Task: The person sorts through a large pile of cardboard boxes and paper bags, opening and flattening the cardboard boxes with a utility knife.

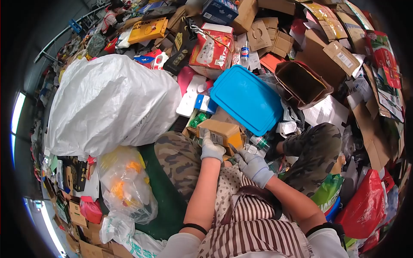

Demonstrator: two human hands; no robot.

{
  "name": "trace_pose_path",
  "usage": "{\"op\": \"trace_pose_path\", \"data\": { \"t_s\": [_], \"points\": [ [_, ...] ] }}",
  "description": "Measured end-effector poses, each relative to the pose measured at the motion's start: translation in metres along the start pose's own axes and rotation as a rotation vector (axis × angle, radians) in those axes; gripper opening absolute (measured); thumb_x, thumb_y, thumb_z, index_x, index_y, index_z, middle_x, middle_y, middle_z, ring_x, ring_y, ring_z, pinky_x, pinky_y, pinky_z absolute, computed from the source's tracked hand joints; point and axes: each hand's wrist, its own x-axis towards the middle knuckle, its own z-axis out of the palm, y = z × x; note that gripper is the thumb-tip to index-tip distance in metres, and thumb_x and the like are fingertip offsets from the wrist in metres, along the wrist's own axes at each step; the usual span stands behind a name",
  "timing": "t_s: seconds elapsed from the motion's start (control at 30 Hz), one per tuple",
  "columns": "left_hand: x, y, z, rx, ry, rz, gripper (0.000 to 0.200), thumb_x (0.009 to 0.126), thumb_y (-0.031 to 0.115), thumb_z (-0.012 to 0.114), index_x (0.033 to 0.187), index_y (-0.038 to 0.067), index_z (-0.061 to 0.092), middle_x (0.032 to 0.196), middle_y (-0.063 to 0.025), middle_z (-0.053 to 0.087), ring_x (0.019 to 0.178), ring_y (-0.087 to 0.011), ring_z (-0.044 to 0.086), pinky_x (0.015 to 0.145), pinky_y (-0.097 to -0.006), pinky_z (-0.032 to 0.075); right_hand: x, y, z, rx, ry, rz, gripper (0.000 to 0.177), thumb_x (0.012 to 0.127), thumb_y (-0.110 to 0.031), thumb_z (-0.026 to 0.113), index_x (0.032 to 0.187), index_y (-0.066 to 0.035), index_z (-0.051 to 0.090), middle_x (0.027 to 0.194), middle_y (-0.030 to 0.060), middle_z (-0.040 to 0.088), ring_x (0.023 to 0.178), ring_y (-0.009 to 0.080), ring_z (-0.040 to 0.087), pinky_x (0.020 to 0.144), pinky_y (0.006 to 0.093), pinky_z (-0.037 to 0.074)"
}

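A small brown cardboard box [223, 129] with a printed label and a yellowish side sits between my knees. My left hand [213, 148], in a grey-white glove, grips its near left corner with the thumb laid up along the label. The gloved right hand [254, 167] is closed around a knife [233, 149], whose dark narrow blade points up at the box's near right side. The knife's handle is hidden in my fingers. Just beyond the box are a blue and white carton [206, 104] and a large blue plastic lid [247, 99].
A big white sack [114, 103] bulges at the left, above a clear plastic bag [128, 185] with orange and yellow contents. An open brown carton [303, 84] and a red bag [365, 205] lie to the right. Mixed waste surrounds me; another person [112, 15] is far back left.
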Motion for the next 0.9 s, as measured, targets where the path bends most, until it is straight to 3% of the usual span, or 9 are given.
{"op": "trace_pose_path", "data": {
  "t_s": [0.03, 0.33, 0.57, 0.77, 0.9],
  "points": [
    [-0.002, -0.002, 0.002, -0.016, 0.014, 0.002, 0.047, 0.087, 0.046, 0.056, 0.127, 0.021, 0.048, 0.131, -0.0023, 0.049, 0.122, -0.0246, 0.044, 0.101, -0.0503, 0.030, 0.003, -0.001, 0.001, -0.036, 0.003, -0.009, 0.031, 0.093, -0.037, 0.043, 0.105, -0.011, 0.055, 0.085, 0.0205, 0.063, 0.081, 0.0383, 0.061, 0.073, 0.0469, 0.046],
    [-0.004, 0.005, 0.001, 0.043, 0.128, -0.103, 0.054, 0.086, 0.050, 0.057, 0.129, 0.020, 0.046, 0.133, -0.0020, 0.047, 0.124, -0.0237, 0.041, 0.102, -0.0519, 0.027, 0.001, -0.011, -0.004, -0.013, 0.054, -0.008, 0.026, 0.092, -0.033, 0.045, 0.097, -0.009, 0.055, 0.078, 0.0201, 0.062, 0.075, 0.0388, 0.060, 0.068, 0.0482, 0.046],
    [0.013, -0.003, -0.017, -0.042, 0.022, -0.112, 0.053, 0.083, 0.045, 0.062, 0.129, 0.024, 0.045, 0.134, -0.0004, 0.046, 0.122, -0.0213, 0.042, 0.102, -0.0484, 0.028, 0.004, 0.000, 0.004, -0.003, 0.061, -0.058, 0.025, 0.092, -0.031, 0.046, 0.095, -0.009, 0.055, 0.075, 0.0198, 0.062, 0.073, 0.0390, 0.060, 0.067, 0.0482, 0.046],
    [0.014, -0.009, -0.021, -0.054, 0.025, -0.131, 0.053, 0.085, 0.048, 0.058, 0.128, 0.021, 0.047, 0.133, -0.0031, 0.046, 0.121, -0.0242, 0.044, 0.101, -0.0515, 0.030, 0.008, 0.002, 0.001, -0.044, -0.027, -0.109, 0.027, 0.092, -0.033, 0.046, 0.098, -0.009, 0.057, 0.082, 0.0200, 0.063, 0.078, 0.0370, 0.061, 0.071, 0.0457, 0.047],
    [0.024, -0.011, -0.031, -0.056, 0.038, -0.187, 0.055, 0.087, 0.053, 0.051, 0.128, 0.018, 0.047, 0.134, -0.0039, 0.046, 0.123, -0.0269, 0.042, 0.101, -0.0524, 0.029, 0.014, -0.006, -0.005, -0.201, -0.211, 0.005, 0.033, 0.092, -0.036, 0.045, 0.102, -0.007, 0.058, 0.087, 0.0195, 0.064, 0.083, 0.0357, 0.061, 0.076, 0.0446, 0.046]
  ]
}}
